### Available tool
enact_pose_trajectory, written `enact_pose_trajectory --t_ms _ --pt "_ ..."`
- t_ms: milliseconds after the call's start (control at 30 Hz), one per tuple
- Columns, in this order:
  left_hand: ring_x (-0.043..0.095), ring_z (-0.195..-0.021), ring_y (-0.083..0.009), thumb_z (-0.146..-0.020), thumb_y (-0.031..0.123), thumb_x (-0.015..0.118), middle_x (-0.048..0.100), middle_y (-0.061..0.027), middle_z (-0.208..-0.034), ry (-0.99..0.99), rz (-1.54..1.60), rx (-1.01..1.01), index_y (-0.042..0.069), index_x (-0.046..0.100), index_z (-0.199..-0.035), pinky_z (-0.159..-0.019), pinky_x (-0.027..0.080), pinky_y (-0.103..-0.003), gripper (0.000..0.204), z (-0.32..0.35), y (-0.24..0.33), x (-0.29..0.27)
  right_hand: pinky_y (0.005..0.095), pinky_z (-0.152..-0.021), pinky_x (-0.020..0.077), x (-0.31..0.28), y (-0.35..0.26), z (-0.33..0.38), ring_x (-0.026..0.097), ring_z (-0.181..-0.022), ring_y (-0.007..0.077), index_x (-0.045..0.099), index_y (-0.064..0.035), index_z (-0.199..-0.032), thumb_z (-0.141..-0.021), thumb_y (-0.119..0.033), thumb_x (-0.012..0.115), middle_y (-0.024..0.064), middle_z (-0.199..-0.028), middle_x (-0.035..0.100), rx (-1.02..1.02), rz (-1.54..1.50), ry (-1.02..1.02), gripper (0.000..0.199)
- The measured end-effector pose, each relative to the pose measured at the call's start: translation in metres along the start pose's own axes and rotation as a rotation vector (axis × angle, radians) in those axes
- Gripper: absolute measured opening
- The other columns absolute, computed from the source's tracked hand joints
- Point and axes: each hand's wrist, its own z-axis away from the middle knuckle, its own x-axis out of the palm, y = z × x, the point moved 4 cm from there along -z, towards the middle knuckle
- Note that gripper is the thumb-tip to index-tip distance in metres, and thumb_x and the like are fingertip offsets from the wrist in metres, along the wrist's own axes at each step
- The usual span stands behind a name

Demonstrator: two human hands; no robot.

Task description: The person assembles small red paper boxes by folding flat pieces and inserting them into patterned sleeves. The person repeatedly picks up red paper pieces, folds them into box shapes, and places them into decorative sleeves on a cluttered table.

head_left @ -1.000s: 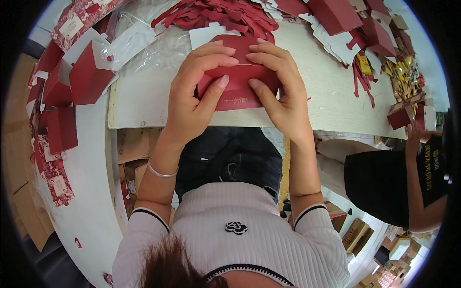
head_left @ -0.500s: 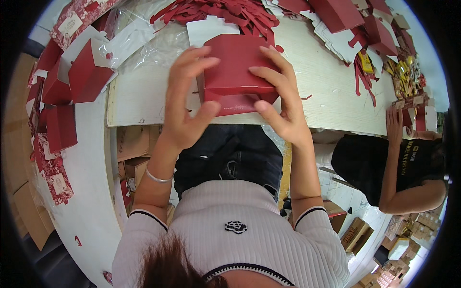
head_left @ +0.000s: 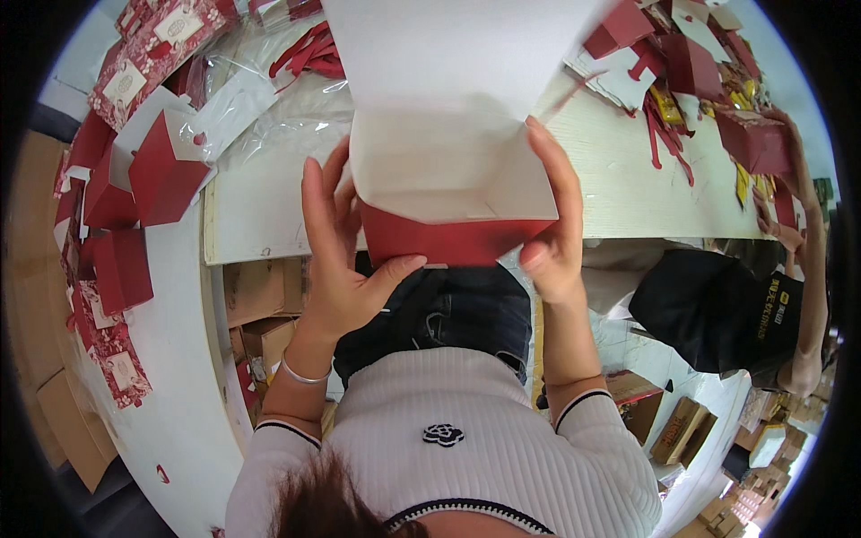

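Observation:
A red paperboard box with a white inside is tilted toward me at the table's front edge. Its wide lid flap stands raised at the far side, white face toward me, and the box looks bare inside. My left hand is closed round the left wall, thumb on the red front panel. On the opposite wall, my right hand grips with its fingers along the side and its thumb near the front corner.
Open red boxes and floral-patterned sleeves crowd the left table. Clear plastic and red ribbons lie behind my left hand. More boxes sit far right, where a co-worker handles a red box. Cartons stand below.
The box's lid has swung up and away, baring the white inside. My hands have moved from its top to its sides. The co-worker's hand now has a red box, raised.

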Motion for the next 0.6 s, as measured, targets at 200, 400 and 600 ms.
enact_pose_trajectory --t_ms 200,400,600 --pt "0.029 -0.124 -0.0295 -0.067 0.012 0.074 0.019 -0.019 -0.138 -0.09 -0.359 0.113 0.005 0.001 -0.137 -0.102 0.025 -0.042 0.102 -0.019 -0.02 -0.009 0.0322 -0.091 0.035 -0.009 0.015 -0.048 0.047 -0.106 0.0217 0.023 -0.0029 -0.131 -0.078 -0.015 0.061 0.0121 -0.112 0.05 0.068 -0.246 0.012 0.066" --pt "0.033 -0.122 -0.0295 -0.076 0.028 0.064 0.03 -0.0173 -0.134 0.117 -0.47 0.036 0.003 0.021 -0.134 -0.101 0.027 -0.042 0.076 -0.028 -0.014 -0.025 0.0264 -0.072 0.0453 -0.002 0.031 -0.074 0.057 -0.081 0.0137 0.061 -0.0002 -0.09 -0.078 0.006 0.054 0.0054 -0.087 0.06 0.144 -0.101 0.313 0.015" --pt "0.048 -0.11 -0.032 -0.087 0.056 0.03 0.044 -0.0202 -0.125 0.005 1.587 -0.608 -0.001 0.034 -0.128 -0.095 0.037 -0.044 0.071 -0.033 0.023 -0.031 0.0397 -0.082 0.0446 0.025 -0.018 -0.068 0.055 -0.092 0.032 0.063 -0.0006 -0.088 -0.068 -0.001 0.056 0.0136 -0.091 0.058 -0.712 0.356 -0.042 0.021"
